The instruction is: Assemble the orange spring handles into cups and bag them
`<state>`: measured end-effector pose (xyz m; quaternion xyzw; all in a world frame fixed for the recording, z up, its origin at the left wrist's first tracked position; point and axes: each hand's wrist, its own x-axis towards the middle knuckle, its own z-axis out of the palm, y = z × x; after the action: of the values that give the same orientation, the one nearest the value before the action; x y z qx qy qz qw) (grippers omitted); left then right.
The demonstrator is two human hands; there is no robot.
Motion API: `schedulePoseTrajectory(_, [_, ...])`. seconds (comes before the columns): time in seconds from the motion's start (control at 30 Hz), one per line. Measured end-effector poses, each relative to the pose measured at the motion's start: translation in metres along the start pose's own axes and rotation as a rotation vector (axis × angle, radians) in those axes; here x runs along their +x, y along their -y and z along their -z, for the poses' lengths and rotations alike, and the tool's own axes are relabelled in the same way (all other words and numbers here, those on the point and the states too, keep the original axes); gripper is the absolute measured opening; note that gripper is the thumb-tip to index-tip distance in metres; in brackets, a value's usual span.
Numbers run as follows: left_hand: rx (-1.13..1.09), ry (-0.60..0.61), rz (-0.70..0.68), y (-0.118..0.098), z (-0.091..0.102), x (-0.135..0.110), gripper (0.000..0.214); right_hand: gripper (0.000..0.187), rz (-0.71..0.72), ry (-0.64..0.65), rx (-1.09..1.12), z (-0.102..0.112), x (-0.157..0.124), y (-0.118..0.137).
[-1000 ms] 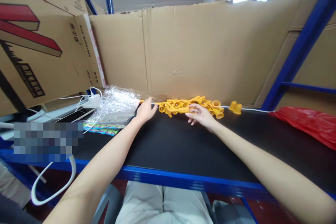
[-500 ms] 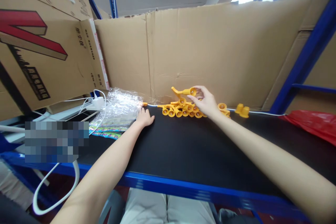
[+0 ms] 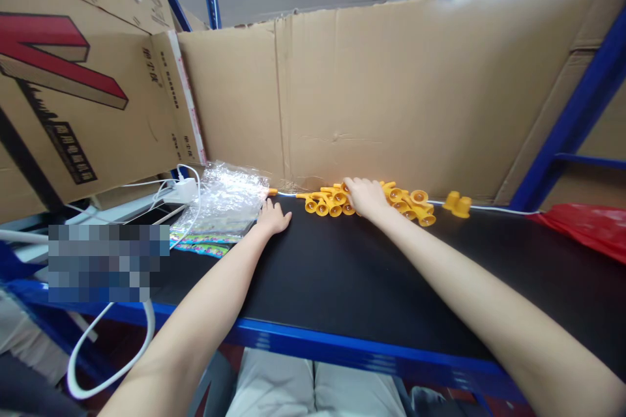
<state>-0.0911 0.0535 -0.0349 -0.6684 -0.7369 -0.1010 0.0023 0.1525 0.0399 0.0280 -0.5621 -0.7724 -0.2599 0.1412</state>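
Observation:
My left hand (image 3: 274, 217) lies on the black tabletop, fingers spread, beside the right edge of a clear plastic bag (image 3: 227, 192). A small orange-yellow tip (image 3: 272, 191) shows at the bag's edge. My right hand (image 3: 366, 197) is down on a heap of yellow pipe-shaped pieces (image 3: 335, 210) with flared cup ends. Its fingers curl over a piece in the middle of the heap, partly hidden by the hand. More of these pieces (image 3: 419, 197) lie right of the hand, most with cups facing me.
Two yellow cups (image 3: 460, 206) stand farther right, near a red plastic bag (image 3: 587, 225). A white cable (image 3: 503, 210) runs along the cardboard back wall (image 3: 391, 91). Left are a white plug adapter (image 3: 184, 190) and cables. A blue frame edge (image 3: 342, 345) borders the front.
My right hand has come down onto the heap with the yellow pipe-shaped piece that it held above it. The left hand stays in place. The camera view has shifted slightly.

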Motion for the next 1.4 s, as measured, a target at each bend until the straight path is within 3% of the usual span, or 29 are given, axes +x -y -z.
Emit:
schedulePoseTrajectory(0.27, [-0.043,-0.016,0.136,0.004,0.003,0.002,0.064,0.058,-0.013,0.113,0.107,-0.009,-0.006,-0.003])
schedulePoseTrajectory(0.47, [-0.05,-0.013,0.16,0.005,0.002,0.005,0.065,0.052,0.019,0.073,0.152,0.003,-0.012,-0.021])
schedulePoseTrajectory(0.7, [0.003,-0.069,0.228,0.007,-0.002,0.008,0.07,0.047,-0.085,-0.104,0.18,0.026,-0.029,-0.075])
schedulePoseTrajectory(0.87, [-0.014,-0.036,0.259,0.009,-0.003,0.009,0.073,0.04,-0.293,-0.279,0.267,0.006,-0.048,-0.118])
schedulePoseTrajectory(0.97, [0.022,-0.06,0.266,0.009,0.0,0.007,0.071,0.036,-0.391,-0.185,0.272,-0.011,-0.059,-0.137])
schedulePoseTrajectory(1.2, [0.105,-0.126,0.164,0.003,0.005,0.004,0.06,0.035,-0.489,-0.098,0.282,-0.022,-0.07,-0.154])
schedulePoseTrajectory(1.4, [0.087,-0.046,-0.015,-0.002,0.001,0.007,0.057,0.033,-0.508,-0.146,0.276,-0.015,-0.07,-0.155])
